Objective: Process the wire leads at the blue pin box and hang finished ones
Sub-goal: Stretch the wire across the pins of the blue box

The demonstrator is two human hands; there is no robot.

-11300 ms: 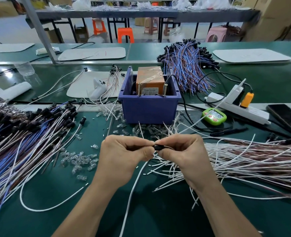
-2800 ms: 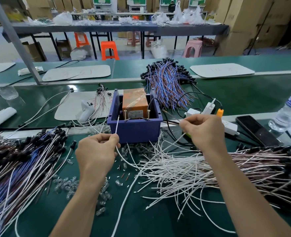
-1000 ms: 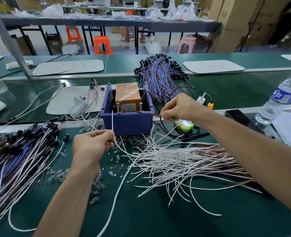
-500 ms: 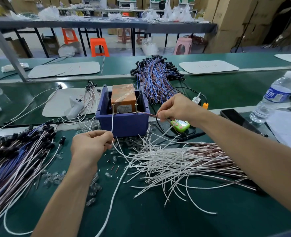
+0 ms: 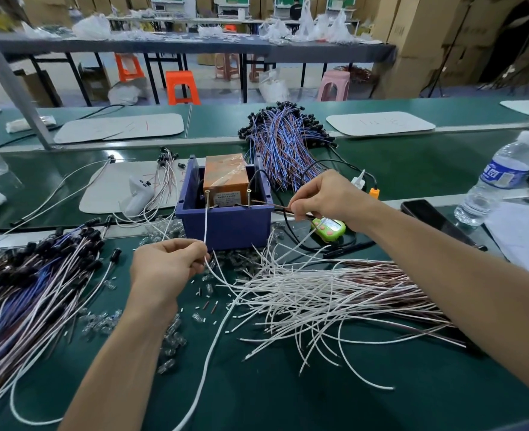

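The fingers (image 5: 194,255) of the left hand (image 5: 166,269) are curled and pinch a white lead (image 5: 206,225) just in front of the blue pin box (image 5: 226,227). From the pinch, the white lead rises straight up the box's front wall to the left brass pin (image 5: 207,197). Its slack trails down the counter (image 5: 381,399) toward the person. The fingers (image 5: 300,208) of the right hand (image 5: 325,197) are closed narrowly and pinch a brown lead (image 5: 272,205) just right of the box's rim. The brown lead runs nearly level over the box's right front corner toward the right brass pin (image 5: 249,196). Whether either lead tip touches its pin cannot be told.

The box stands on the counter. Both pins stand upright inside its front wall, with an orange block (image 5: 225,175) wrapped in tape behind them.

In front of the box and to its right lies a loose pile of white leads (image 5: 303,301). Left of the box lies a bundle of blue and white wires (image 5: 23,293) with black ends. Behind the box, to its right, lies a second bundle of blue wires (image 5: 285,150). Small clear parts (image 5: 170,340) are scattered in front of the box. A green timer (image 5: 328,228) sits just right of the box, under the right hand. A black phone (image 5: 428,216) and a water bottle (image 5: 499,181) stand well to the box's right.
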